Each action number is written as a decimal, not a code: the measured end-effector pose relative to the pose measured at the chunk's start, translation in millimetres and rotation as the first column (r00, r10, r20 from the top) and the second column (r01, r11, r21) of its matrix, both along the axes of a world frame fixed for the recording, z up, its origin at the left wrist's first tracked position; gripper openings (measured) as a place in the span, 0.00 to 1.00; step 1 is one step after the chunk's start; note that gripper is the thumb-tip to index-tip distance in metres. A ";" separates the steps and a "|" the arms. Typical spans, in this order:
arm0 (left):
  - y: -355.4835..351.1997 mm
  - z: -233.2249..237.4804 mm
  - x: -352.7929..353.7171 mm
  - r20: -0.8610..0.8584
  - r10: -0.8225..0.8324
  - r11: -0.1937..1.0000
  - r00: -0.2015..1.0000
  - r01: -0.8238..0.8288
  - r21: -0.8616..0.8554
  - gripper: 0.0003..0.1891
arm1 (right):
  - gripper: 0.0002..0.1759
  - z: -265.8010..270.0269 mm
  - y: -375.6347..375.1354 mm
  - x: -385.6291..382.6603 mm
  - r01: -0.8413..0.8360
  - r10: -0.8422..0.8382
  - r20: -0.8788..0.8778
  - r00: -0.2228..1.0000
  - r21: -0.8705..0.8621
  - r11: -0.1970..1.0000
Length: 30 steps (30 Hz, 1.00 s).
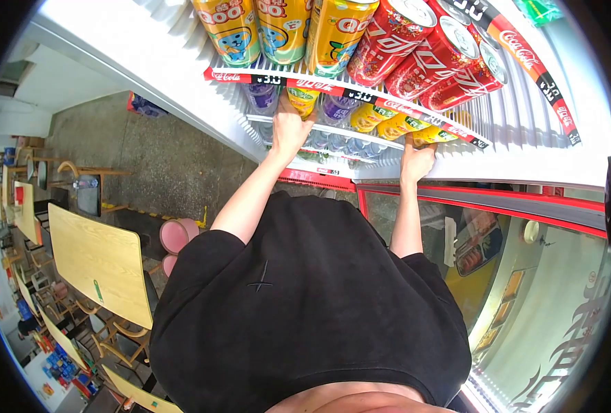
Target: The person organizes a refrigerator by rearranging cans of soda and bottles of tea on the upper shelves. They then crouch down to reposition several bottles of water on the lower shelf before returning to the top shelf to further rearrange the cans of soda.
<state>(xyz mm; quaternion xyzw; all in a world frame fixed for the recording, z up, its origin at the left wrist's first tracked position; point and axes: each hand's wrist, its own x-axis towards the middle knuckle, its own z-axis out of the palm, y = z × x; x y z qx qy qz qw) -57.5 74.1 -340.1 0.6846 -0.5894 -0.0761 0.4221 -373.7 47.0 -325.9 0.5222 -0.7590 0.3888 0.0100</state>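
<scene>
I stand at an open drinks fridge and reach both arms into it. My left hand (288,131) is closed in a fist around the lower end of a yellow can (303,98) on the second shelf, next to purple cans (338,107). My right hand (415,162) rests at the front rail of the same shelf (388,107), with its fingers curled up against a row of yellow cans (396,126). Whether it grips one is hidden. Above them, the top shelf carries yellow-orange cans (281,24) and red cola cans (422,55).
The white fridge wall (181,76) runs along the left, and the glass door with a red frame (498,206) hangs open at the right. Wooden tables (99,265), chairs and pink stools (178,237) stand on the concrete floor to my left.
</scene>
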 end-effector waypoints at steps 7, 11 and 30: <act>-2.2 0.7 -1.3 -0.026 0.030 0.996 0.999 -0.032 -0.078 0.33 | 0.42 1.8 0.6 -0.4 0.001 -0.001 0.003 1.000 0.066 0.998; -3.0 -1.9 -0.1 -0.023 0.015 0.993 1.000 -0.017 -0.113 0.31 | 0.42 3.9 0.8 0.7 0.006 -0.006 0.004 1.000 0.081 0.997; -3.3 -2.4 0.0 0.029 0.023 0.995 0.999 -0.020 -0.099 0.29 | 0.42 1.5 0.6 0.2 -0.003 0.002 0.020 1.000 0.021 1.000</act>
